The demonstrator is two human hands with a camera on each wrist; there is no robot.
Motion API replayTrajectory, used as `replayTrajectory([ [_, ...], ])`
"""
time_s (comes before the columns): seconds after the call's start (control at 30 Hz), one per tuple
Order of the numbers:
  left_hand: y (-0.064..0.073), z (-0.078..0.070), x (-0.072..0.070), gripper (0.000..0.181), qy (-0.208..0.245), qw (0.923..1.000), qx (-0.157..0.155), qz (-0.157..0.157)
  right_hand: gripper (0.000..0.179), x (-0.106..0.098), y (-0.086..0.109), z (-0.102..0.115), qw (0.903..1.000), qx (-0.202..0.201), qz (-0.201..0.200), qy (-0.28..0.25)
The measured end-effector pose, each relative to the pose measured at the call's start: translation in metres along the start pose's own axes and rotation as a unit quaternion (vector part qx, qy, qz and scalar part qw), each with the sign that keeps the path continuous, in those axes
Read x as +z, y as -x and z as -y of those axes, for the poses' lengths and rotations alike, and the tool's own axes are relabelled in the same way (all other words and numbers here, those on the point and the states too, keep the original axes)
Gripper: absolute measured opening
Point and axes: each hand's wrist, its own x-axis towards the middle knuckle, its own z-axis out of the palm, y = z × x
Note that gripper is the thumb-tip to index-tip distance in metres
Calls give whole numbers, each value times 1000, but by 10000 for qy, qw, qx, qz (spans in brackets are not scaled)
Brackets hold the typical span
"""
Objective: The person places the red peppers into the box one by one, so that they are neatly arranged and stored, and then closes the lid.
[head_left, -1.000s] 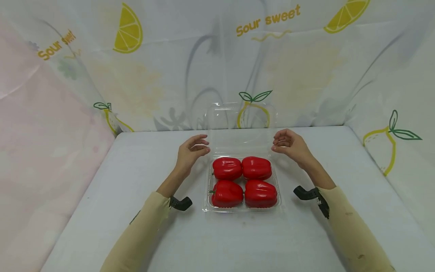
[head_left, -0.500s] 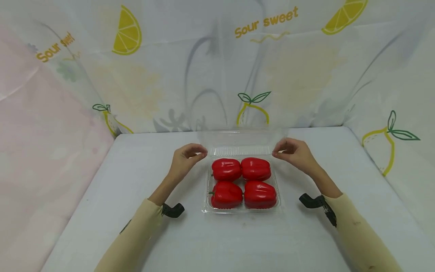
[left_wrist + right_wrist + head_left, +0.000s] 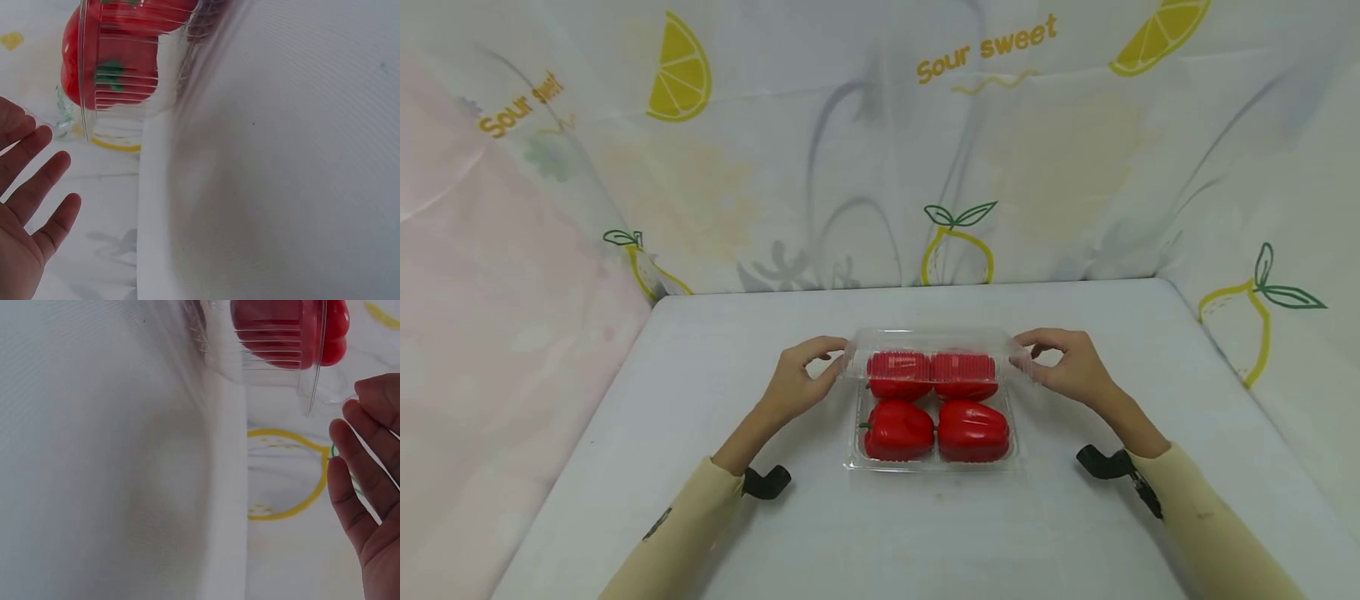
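Observation:
Several red bell peppers (image 3: 973,431) sit in two rows in a clear plastic clamshell box (image 3: 936,466) on the table. Its hinged lid (image 3: 927,337) is tilted over the back row, so those peppers show through the ribbed plastic. At the lid's left corner my left hand (image 3: 796,382) pinches the rim between thumb and forefinger. My right hand (image 3: 1073,367) pinches the opposite corner in the same way. In the left wrist view the remaining fingers (image 3: 40,181) are spread out. Those of the right hand (image 3: 375,469) extend below the rim in the right wrist view.
A white cloth covers the table (image 3: 925,542). Behind it hangs a white backdrop (image 3: 1037,167) printed with lemons, and a pink-tinted cloth (image 3: 497,333) stands along the left side. Black wrist mounts (image 3: 767,482) stick out from both sleeves.
The lid has swung from standing upright at the back to leaning forward over the back peppers. Both hands have closed on its corners and come nearer with it. The box has stayed put.

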Motion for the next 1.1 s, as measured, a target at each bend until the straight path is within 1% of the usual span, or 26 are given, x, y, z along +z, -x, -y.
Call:
replayTrajectory([
  [0.07, 3, -2, -2, 24, -48, 9998, -100, 176, 30, -2, 1, 3, 9998, -128, 121, -34],
  [0.17, 7, -7, -4, 29, -27, 9980, -358, 515, 31, -5, 4, 11, 9991, -234, 340, -73],
  [0.27, 13, -12, -6, 35, 141, 9937, -680, 876, 32, -9, 7, 15, 9970, -140, 753, -86],
  [0.33, 17, -15, -7, 40, 264, 9902, -799, 1115, 32, -12, 10, 17, 9944, -53, 1053, -118],
  [0.37, 18, -17, -8, 43, 304, 9882, -858, 1231, 33, -13, 13, 14, 9925, 47, 1221, -78],
  [0.5, 23, -24, -10, 57, 364, 9825, -882, 1602, 36, -18, 18, 21, 9841, 321, 1727, 259],
  [0.63, 28, -28, -11, 61, 403, 9779, -856, 1865, 47, -22, 22, 29, 9750, 577, 2075, 540],
  [0.73, 33, -27, -10, 61, 374, 9763, -803, 1973, 56, -25, 25, 35, 9687, 728, 2278, 663],
  [0.9, 40, -32, -10, 65, 462, 9766, -830, 1931, 72, -27, 28, 43, 9563, 963, 2618, 878],
  [1.03, 47, -39, -10, 71, 541, 9749, -1123, 1844, 80, -26, 31, 48, 9470, 1121, 2864, 931],
  [1.1, 50, -42, -9, 70, 538, 9737, -1293, 1799, 84, -26, 34, 50, 9432, 1194, 2960, 920],
])
